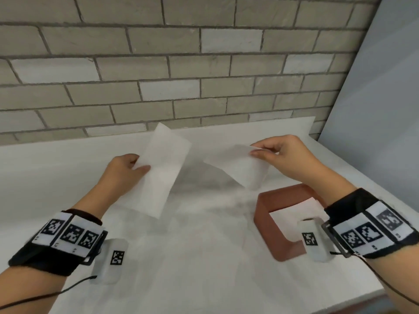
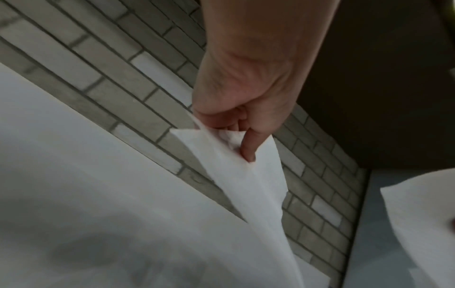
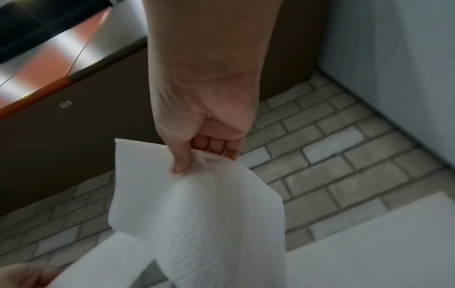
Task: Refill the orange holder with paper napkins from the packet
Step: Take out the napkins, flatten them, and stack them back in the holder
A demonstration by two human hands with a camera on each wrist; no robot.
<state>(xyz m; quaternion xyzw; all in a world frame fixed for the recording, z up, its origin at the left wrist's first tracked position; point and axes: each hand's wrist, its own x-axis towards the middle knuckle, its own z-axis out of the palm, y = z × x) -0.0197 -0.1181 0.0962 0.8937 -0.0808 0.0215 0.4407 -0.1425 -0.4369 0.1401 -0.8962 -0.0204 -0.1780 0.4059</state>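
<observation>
My left hand (image 1: pixel 133 165) pinches the edge of a white paper napkin (image 1: pixel 162 168) that hangs tilted above the white counter. My right hand (image 1: pixel 265 148) pinches a second white napkin (image 1: pixel 240 166), held up a little apart from the first. In the left wrist view the left hand (image 2: pixel 236 140) grips its napkin (image 2: pixel 251 185) between thumb and fingers. The right wrist view shows the right hand (image 3: pixel 197 161) pinching the embossed napkin (image 3: pixel 209 224). The orange holder (image 1: pixel 263 218) lies on the counter below my right wrist, something white inside it. No packet is in view.
A grey brick wall (image 1: pixel 181 75) rises behind the white counter (image 1: pixel 204 257). A pale grey panel (image 1: pixel 374 109) closes off the right side. The counter's front edge runs along the lower right, near the holder.
</observation>
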